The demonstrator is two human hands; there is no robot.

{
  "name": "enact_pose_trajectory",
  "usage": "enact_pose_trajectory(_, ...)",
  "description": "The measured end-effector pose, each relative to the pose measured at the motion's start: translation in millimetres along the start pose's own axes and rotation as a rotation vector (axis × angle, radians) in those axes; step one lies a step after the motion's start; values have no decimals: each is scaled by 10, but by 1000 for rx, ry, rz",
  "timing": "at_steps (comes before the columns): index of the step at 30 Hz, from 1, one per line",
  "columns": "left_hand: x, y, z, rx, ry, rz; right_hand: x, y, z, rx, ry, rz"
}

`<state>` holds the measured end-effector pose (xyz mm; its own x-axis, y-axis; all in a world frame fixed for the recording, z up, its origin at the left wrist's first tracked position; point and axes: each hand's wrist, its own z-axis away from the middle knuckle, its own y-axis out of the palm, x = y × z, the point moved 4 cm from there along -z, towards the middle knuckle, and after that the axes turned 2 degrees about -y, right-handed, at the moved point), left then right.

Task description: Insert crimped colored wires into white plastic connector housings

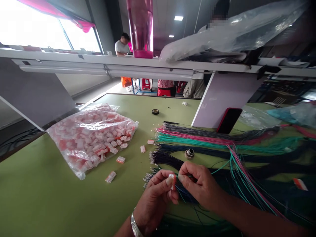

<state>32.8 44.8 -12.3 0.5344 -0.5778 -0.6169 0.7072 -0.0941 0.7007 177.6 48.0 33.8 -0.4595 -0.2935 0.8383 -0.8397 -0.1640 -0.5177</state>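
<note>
Between the thumb and fingers of my left hand [156, 192] is a small white-and-orange connector housing [173, 184]. Just to its right, my right hand [201, 182] pinches a thin green wire [220, 168] close to the housing. The wire's tip is hidden by the fingers, so whether it sits inside the housing cannot be made out. Bundles of cut wires lie beyond and right of my hands: grey [187, 129], green [182, 139] and dark blue [180, 148], their metal ends pointing left. A clear bag [91, 135] full of similar housings lies to the left.
Loose housings [120, 159] lie by the bag. A metal-topped round piece [189, 153] and a black tape roll [155, 112] rest on the green table [59, 200]. A phone [229, 120] leans on the shelf support. Overhead, the shelf [98, 61] carries a pink bottle [140, 29]. People are beyond.
</note>
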Motion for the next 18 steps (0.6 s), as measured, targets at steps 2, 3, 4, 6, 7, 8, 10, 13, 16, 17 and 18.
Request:
enact_pose_trajectory(2,-30,-25,-19,7,11,25,-10,-145,-133,10,-44,52)
enact_pose_trajectory(3,-46,-38,-29,12,17,34,-49,-247,-226,3,-56,115)
enact_pose_trajectory(4,-61,-50,-38,18,24,40,-112,-361,-334,-7,-59,186)
enact_pose_trajectory(6,-84,-68,-56,30,31,42,-315,-618,-577,-80,15,521)
enact_pose_trajectory(7,-89,-76,-64,31,31,42,-433,-723,-701,-94,52,608)
enact_pose_trajectory(8,-92,-83,-70,28,29,41,-549,-808,-820,-107,81,666)
enact_pose_trajectory(10,-92,-93,-82,16,26,38,-766,-886,-1032,-80,126,766)
enact_pose_trajectory(13,-91,-96,-90,13,25,32,-1004,-826,-1263,31,159,882)
enact_pose_trajectory(16,-91,-94,-88,16,13,33,-1155,-734,-1397,114,189,977)
enact_pose_trajectory(17,-90,-94,-86,14,9,35,-1193,-721,-1425,129,198,1002)
enact_pose_trajectory(18,-90,-94,-83,10,7,34,-1227,-718,-1447,140,205,1024)
